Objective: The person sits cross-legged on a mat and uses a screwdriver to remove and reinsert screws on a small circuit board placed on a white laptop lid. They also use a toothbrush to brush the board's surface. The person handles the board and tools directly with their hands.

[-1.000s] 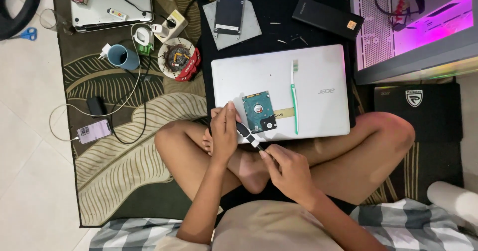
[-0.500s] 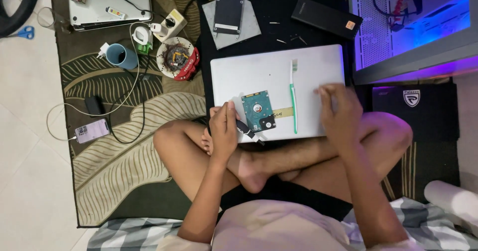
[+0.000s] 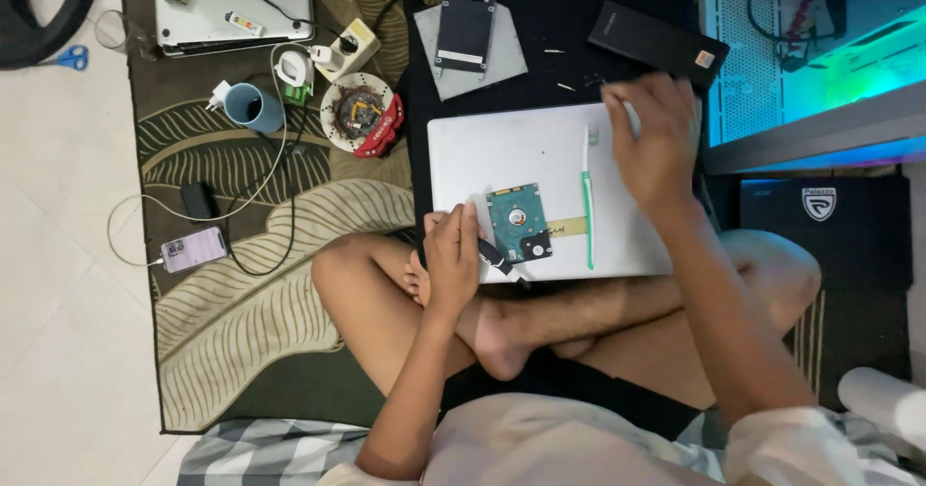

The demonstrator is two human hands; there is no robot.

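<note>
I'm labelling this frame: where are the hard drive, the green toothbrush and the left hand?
hard drive [image 3: 518,220], head view, on its green circuit board.
green toothbrush [image 3: 588,218], head view, on its handle.
left hand [image 3: 453,259], head view, on the back of the hand.

**Metal, plastic and woven cloth**

The laptop lid [image 3: 521,158] looks matt silver and smooth. On it, the hard drive [image 3: 518,222] shows a teal circuit board with shiny metal spots. The toothbrush [image 3: 586,197] is glossy green plastic. The rug [image 3: 241,303] is woven cloth; the floor tiles [image 3: 58,303] are smooth.
</note>
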